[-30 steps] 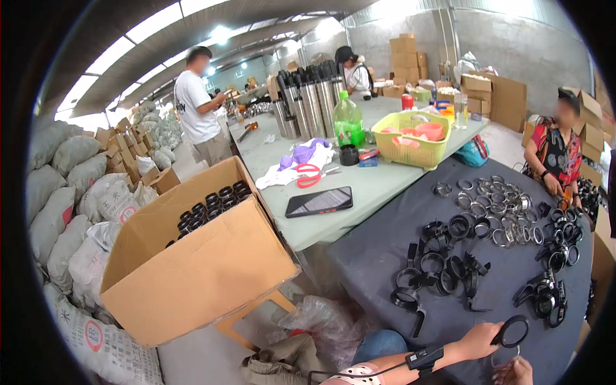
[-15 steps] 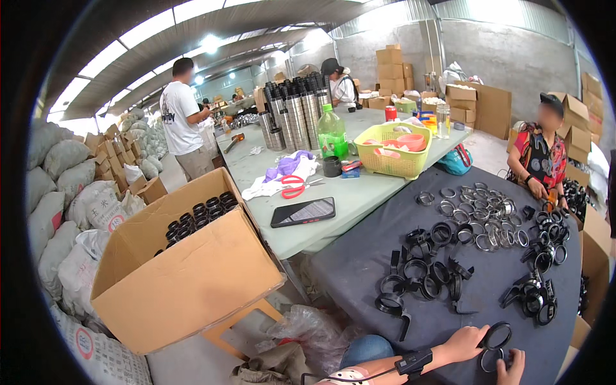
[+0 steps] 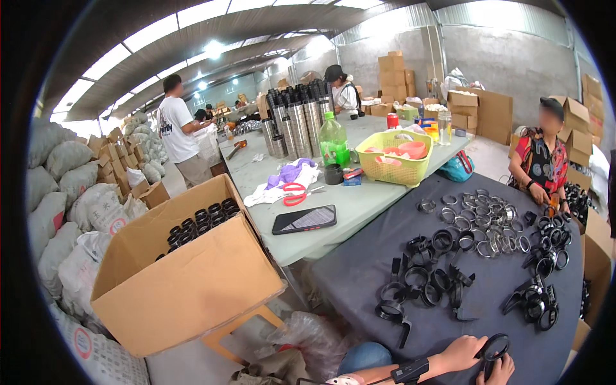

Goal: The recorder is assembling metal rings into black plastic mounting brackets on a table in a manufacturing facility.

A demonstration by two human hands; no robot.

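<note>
Hooked black plastic-looking rings [image 3: 420,244] lie right of centre on a matte dark-grey surface [image 3: 346,269]; lower right, the left hand [image 3: 467,353] pinches a smooth round black ring [image 3: 497,336] between its fingers, and the right hand's [image 3: 500,371] fingers now close beneath it, hiding the thin silvery ring: both share one piece.
</note>
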